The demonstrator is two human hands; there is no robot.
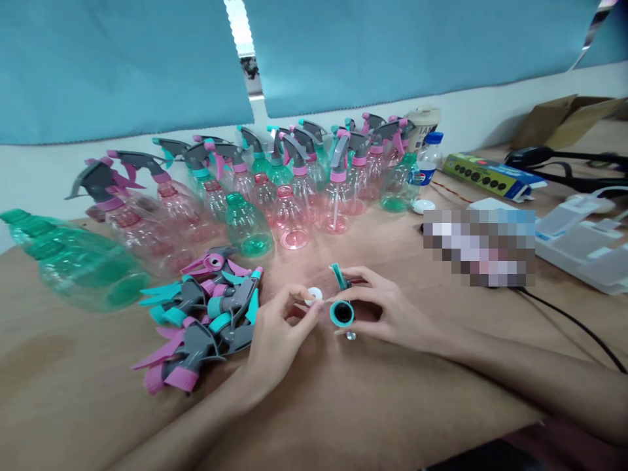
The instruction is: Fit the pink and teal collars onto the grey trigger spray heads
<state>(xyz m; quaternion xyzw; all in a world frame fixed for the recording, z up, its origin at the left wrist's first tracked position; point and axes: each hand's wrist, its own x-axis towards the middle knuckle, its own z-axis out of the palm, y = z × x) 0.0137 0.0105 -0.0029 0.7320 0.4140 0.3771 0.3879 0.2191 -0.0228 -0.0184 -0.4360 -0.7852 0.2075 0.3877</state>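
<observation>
White disc [314, 296] pinched in the left hand [279, 326] — right hand [385, 307] grips a teal-ringed sprayer head [342, 314], its body mostly hidden.

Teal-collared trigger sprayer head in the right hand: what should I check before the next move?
1. Right hand gripping the trigger sprayer head: ok.
2. Teal collar opening turned toward the camera: ok.
3. White disc held in the left hand's fingertips: ok.
4. White disc touching the collar: not ok, they are apart.
5. Left hand clear of the loose sprayer heads: cannot tell, they overlap in view.
</observation>
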